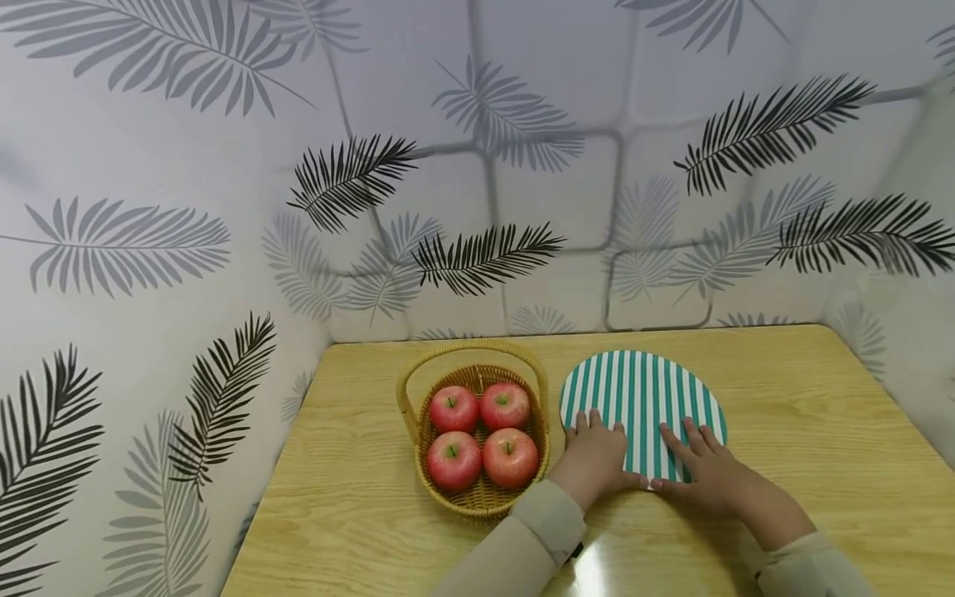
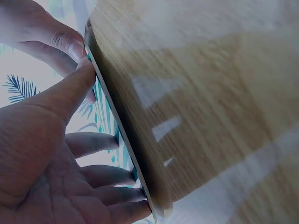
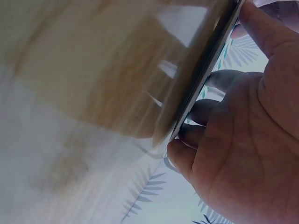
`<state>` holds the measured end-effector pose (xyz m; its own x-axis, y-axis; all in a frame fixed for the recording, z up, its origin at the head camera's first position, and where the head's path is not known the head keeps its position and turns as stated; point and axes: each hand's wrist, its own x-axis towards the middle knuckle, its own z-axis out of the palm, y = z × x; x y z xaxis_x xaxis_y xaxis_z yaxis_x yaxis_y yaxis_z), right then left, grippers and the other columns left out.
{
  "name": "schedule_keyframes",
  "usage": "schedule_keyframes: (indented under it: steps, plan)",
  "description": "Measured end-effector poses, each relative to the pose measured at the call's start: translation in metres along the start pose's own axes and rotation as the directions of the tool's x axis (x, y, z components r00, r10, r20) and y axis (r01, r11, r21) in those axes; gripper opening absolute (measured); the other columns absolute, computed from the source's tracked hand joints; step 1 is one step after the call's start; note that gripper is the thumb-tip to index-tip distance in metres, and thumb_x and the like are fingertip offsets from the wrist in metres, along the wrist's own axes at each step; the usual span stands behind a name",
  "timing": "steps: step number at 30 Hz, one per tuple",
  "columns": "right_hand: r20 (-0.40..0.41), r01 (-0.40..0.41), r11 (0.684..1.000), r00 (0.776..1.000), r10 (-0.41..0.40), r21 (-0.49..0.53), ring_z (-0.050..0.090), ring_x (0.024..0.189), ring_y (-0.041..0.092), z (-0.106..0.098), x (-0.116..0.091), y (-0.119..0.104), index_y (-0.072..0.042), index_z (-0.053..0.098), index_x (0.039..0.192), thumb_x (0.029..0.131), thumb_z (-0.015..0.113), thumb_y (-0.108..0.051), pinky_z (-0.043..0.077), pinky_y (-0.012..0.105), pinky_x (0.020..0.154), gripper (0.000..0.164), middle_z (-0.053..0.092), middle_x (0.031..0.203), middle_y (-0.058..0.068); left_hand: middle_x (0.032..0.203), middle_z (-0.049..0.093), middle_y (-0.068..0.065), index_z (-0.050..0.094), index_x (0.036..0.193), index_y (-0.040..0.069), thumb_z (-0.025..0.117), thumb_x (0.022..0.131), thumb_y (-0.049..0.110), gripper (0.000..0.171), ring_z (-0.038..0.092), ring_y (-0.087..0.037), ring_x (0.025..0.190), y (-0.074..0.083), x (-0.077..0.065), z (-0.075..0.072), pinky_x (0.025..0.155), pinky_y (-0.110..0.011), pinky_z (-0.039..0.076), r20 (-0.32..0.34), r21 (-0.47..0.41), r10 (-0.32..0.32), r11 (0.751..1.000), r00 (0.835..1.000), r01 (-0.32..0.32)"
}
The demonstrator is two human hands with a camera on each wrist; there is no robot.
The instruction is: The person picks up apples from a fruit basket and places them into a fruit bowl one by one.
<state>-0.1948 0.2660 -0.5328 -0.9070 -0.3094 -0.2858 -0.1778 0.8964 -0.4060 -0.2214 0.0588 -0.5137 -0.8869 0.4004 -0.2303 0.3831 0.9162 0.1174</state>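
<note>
A round mat or board [image 1: 634,385] with white and teal stripes lies on the table. My left hand [image 1: 593,460] rests on its near left part, fingers spread and thumb along the near edge. On the near right part lies my right hand [image 1: 709,477], also with fingers spread. Both thumbs come close together at the near edge. In the left wrist view, the fingertips of the left hand [image 2: 51,158] touch the striped top, and the thin edge shows side-on. The right wrist view has the right hand [image 3: 247,135] touching the top likewise.
Left of the striped round stands a wicker basket [image 1: 477,511] with a tall arched handle [image 1: 477,344], close to my left forearm. Several red apples [image 1: 455,462] sit in it. The wooden table [image 1: 358,464] meets a leaf-patterned wall [image 1: 537,199] at the back.
</note>
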Motion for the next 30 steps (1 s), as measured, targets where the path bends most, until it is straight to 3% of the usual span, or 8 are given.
schedule_keyframes:
  steps: [8, 17, 30]
  plan:
    - [-0.007, 0.01, 1.0, 1.0, -0.01, -0.011, 0.007, 0.15, 0.073, 0.006, -0.005, -0.002, 0.0, 0.026, 0.167, 0.1, 0.062, -0.064, 0.024, 0.089, 0.111, 0.099, 0.008, 0.168, 0.044, 0.166, 0.043, -0.018, 0.051, 0.159, 0.02, 0.072, 0.09, 0.071, 0.088, 0.039, -0.04, 0.156, 0.001, -0.011, 0.002, 0.123, -0.053, 0.045, 0.031, -0.034, -0.014, 0.999, 0.999, 0.015]
    - [-0.021, 0.015, 1.0, 1.0, -0.015, -0.015, 0.009, 0.15, 0.072, 0.009, -0.012, -0.008, -0.002, 0.027, 0.167, 0.099, 0.061, -0.066, 0.027, 0.089, 0.11, 0.1, 0.01, 0.169, 0.043, 0.167, 0.043, -0.016, 0.051, 0.159, 0.022, 0.068, 0.085, 0.079, 0.095, 0.039, -0.04, 0.156, 0.002, -0.018, 0.007, 0.122, -0.054, 0.045, 0.012, -0.01, -0.029, 1.0, 1.0, 0.029]
    - [-0.005, -0.002, 1.0, 1.0, 0.002, -0.018, 0.008, 0.152, 0.07, 0.012, -0.021, -0.017, -0.005, 0.027, 0.168, 0.099, 0.06, -0.069, 0.026, 0.088, 0.111, 0.099, 0.009, 0.17, 0.041, 0.166, 0.045, -0.015, 0.053, 0.157, 0.026, 0.067, 0.085, 0.08, 0.091, 0.041, -0.038, 0.155, 0.002, -0.026, 0.011, 0.12, -0.053, 0.048, 0.017, 0.028, -0.045, 0.999, 0.999, 0.045]
